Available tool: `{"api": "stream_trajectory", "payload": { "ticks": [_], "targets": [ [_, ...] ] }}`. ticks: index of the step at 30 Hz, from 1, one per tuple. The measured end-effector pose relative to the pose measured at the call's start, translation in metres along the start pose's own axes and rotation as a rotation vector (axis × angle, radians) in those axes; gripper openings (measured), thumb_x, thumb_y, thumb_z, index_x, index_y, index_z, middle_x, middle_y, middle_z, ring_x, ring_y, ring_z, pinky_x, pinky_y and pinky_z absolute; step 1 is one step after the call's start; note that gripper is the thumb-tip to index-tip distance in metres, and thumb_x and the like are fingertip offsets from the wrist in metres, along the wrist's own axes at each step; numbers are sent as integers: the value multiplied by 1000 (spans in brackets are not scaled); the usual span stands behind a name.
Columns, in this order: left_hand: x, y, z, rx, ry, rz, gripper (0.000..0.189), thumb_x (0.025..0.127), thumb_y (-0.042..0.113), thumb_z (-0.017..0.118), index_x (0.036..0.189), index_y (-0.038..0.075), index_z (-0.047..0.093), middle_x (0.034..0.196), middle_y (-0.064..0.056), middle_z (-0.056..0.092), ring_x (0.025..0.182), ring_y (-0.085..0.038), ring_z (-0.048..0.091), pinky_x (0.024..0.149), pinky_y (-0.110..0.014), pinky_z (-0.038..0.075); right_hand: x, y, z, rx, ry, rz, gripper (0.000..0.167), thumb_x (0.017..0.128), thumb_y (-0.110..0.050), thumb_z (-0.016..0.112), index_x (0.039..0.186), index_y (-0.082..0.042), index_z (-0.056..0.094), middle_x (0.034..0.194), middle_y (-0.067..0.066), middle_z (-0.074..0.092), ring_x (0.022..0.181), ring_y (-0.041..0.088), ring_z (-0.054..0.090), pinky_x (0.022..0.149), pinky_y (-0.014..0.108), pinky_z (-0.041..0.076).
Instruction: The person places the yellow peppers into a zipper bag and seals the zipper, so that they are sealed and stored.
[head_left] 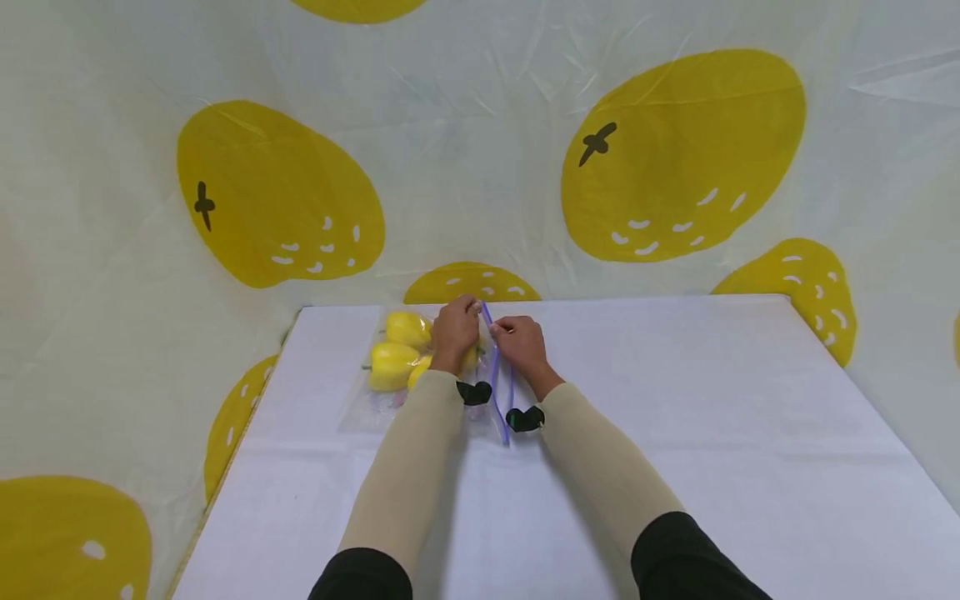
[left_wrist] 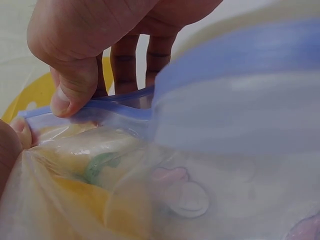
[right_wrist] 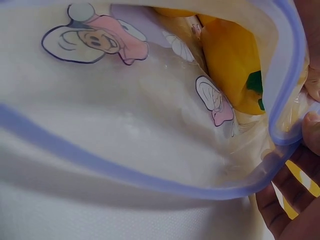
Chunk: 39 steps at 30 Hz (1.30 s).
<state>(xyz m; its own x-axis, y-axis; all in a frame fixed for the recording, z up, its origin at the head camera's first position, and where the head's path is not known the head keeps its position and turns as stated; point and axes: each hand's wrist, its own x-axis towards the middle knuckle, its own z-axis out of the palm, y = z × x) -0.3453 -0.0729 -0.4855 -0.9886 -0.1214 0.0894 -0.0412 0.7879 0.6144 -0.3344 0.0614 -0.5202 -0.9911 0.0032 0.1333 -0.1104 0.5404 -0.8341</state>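
A clear zip bag (head_left: 360,414) with a purple-blue zip strip (right_wrist: 165,185) and pink-and-white cartoon prints lies on the table, its mouth toward the right. Several yellow bell peppers (head_left: 392,367) with green stems are inside it. My left hand (head_left: 456,329) pinches the bag at the far end of its mouth; only a bit of it enters the left wrist view at the left edge. Right beside it, my right hand (head_left: 522,343) pinches the zip strip between thumb and fingers. Nearer to me, the two zip edges stand apart, and a pepper (right_wrist: 232,65) shows through the gap.
A white cloth covers the table (head_left: 675,433), whose back edge meets a pale curtain (head_left: 465,150) printed with large yellow fruit. Both sleeves are beige with dark upper parts, and black wrist devices (head_left: 525,419) sit close to the bag's mouth.
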Motion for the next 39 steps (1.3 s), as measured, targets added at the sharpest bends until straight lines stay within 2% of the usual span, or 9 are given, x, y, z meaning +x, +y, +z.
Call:
{"api": "stream_trajectory", "payload": {
  "ticks": [3,8,14,22,26,32,39],
  "targets": [
    [0,1,0,1,-5,1,26,109,37,47,114,23,69,119,-6,74,110,-37,70,98,-58,52,0,0,-1,-11,1,7,27,99,-23,65,108,-4,82,96,13,80,88,29,68,79,36,54],
    [2,3,0,8,-14,35,25,109,35,48,110,20,69,114,-7,74,104,-36,70,92,-56,54,0,0,-3,-19,12,5,26,99,-22,65,107,-4,82,99,14,80,92,31,70,85,42,57],
    [6,6,-2,63,-9,84,27,109,33,50,106,15,70,107,-10,74,100,-35,71,87,-52,55,0,0,-3,-21,20,-9,26,99,-22,65,105,-4,82,98,14,80,93,31,71,86,43,57],
    [11,10,-3,136,20,58,28,108,31,49,109,17,73,111,-9,77,105,-35,73,89,-54,56,-3,-6,-7,-6,6,16,26,98,-22,65,105,-4,82,99,14,80,94,31,69,86,41,55],
    [11,12,-3,126,21,39,27,108,31,49,112,18,72,112,-9,77,105,-36,73,87,-54,56,-4,-5,-8,-20,2,25,26,98,-22,65,105,-4,82,100,14,80,96,31,70,89,43,56],
    [8,11,-1,89,65,41,24,108,29,50,107,15,70,106,-10,76,99,-36,72,83,-53,57,-4,-4,-8,-19,5,24,26,98,-22,65,104,-4,83,103,14,81,100,32,72,93,46,57],
    [7,10,-2,50,57,36,26,109,30,50,113,13,69,105,-10,73,94,-33,68,88,-50,56,-6,-3,-9,-21,-14,43,27,98,-23,65,106,-3,82,104,14,81,101,32,72,94,47,57]
  ]
}}
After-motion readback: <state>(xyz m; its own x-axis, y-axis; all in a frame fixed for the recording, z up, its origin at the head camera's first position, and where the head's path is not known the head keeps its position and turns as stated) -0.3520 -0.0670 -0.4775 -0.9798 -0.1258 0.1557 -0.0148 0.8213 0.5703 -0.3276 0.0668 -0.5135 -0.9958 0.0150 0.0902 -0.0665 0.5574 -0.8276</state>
